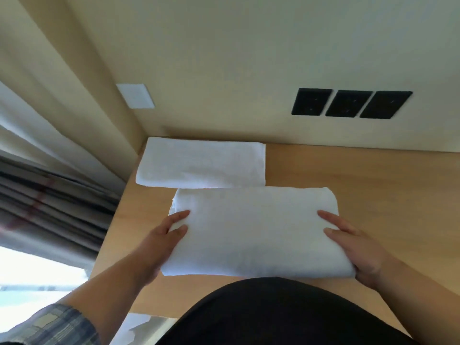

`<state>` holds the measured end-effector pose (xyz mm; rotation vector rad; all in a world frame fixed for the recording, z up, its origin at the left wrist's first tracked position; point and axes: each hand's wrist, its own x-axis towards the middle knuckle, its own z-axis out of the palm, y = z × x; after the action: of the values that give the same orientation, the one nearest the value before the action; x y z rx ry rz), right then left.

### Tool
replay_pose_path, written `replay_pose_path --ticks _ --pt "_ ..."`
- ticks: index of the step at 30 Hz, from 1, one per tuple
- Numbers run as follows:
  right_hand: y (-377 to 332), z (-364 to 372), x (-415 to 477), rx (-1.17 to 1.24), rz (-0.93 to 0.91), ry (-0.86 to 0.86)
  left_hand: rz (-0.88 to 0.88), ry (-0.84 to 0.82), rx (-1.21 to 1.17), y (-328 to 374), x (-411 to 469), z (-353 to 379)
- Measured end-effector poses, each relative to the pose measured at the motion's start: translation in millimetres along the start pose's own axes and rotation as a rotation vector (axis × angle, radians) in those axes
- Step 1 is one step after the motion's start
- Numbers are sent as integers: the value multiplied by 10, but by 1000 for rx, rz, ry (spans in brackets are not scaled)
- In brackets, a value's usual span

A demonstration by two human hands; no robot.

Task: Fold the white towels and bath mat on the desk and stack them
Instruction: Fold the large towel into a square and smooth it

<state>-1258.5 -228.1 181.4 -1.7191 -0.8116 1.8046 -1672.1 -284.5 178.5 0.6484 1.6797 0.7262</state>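
A thick folded white towel (254, 230) lies on the wooden desk (373, 185) right in front of me. My left hand (161, 237) grips its left end, thumb on top and fingers tucked under the edge. My right hand (353, 242) grips its right end the same way, thumb on top. Behind it, against the wall at the desk's back left corner, a second folded white towel (201, 163) lies flat. The two towels almost touch along their long edges.
The cream wall rises directly behind the desk, with three black sockets (351, 103) and a white switch plate (135, 95). Curtains (49, 170) hang at the left beside the desk edge. More white cloth (139, 324) shows below the desk's front edge.
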Motion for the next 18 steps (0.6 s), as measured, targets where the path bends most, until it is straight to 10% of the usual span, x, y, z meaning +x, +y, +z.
replay_pose_path --ticks 18 --pt "-1472 1566 1324 115 -164 40 195 77 -83 1485 1700 -1296"
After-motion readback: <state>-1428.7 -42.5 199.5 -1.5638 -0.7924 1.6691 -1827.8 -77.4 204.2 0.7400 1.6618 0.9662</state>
